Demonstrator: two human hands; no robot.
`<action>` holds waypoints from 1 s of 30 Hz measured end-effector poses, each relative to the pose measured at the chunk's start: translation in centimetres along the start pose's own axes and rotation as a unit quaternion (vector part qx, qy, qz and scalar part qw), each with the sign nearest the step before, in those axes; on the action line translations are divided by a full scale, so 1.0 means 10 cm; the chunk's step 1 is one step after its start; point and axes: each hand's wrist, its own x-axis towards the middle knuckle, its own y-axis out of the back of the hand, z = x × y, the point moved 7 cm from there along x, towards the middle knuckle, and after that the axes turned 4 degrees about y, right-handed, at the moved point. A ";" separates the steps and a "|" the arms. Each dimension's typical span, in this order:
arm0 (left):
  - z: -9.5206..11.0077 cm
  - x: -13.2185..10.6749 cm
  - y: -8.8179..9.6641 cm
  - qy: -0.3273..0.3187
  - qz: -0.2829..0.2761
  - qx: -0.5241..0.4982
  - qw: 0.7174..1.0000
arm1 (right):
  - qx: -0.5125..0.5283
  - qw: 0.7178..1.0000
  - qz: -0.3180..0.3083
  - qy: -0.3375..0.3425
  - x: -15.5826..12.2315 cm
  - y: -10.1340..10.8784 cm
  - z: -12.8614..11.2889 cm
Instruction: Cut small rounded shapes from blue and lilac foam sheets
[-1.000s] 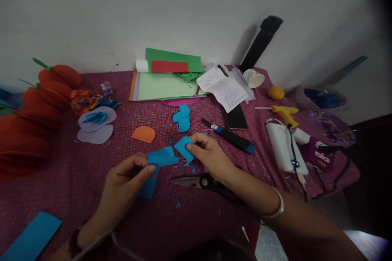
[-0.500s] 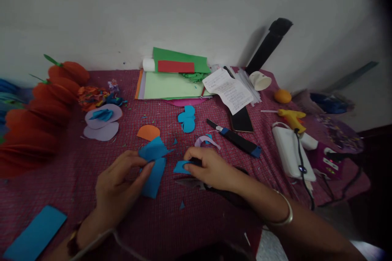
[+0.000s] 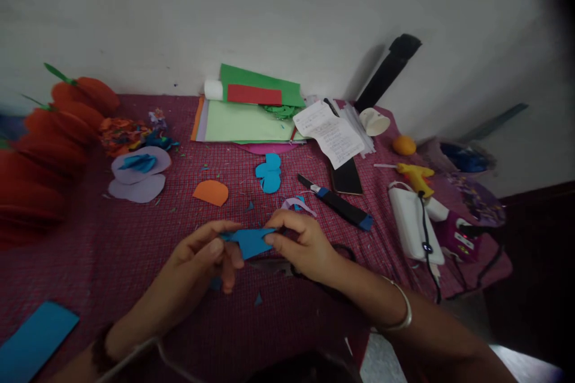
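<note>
A small piece of blue paper (image 3: pixel 254 243) is stretched between my hands above the cloth. My right hand (image 3: pixel 309 248) pinches its right end between thumb and fingers. The fingers of my left hand (image 3: pixel 200 263) are bent around the left end, where a thin blue edge shows at the fingertips. More blue paper (image 3: pixel 216 284) shows just below the left fingers; whether it is held or lies on the cloth is unclear. Scissors (image 3: pixel 274 267) lie under my right hand, blades pointing left, handles partly hidden. An orange paper half-round (image 3: pixel 211 192) and a rounded blue cutout (image 3: pixel 269 173) lie beyond.
A utility knife (image 3: pixel 341 206) with its blade out lies right of centre. Farther right are a yellow glue gun (image 3: pixel 415 178), a white box (image 3: pixel 415 224) and cords. Orange paper pumpkins (image 3: pixel 58 143) stand left; a blue strip (image 3: pixel 38 341) lies front left. Paper sheets (image 3: pixel 247 122) lie by the wall.
My left hand has turned and moved right, up to the right hand. The small blue piece in my right hand has shifted left and now meets the left fingers. The view has swung slightly right.
</note>
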 end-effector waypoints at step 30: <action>0.33 -0.20 -0.22 -0.306 0.028 0.468 0.829 | 0.357 0.900 -0.131 -0.215 -0.15 -0.37 0.30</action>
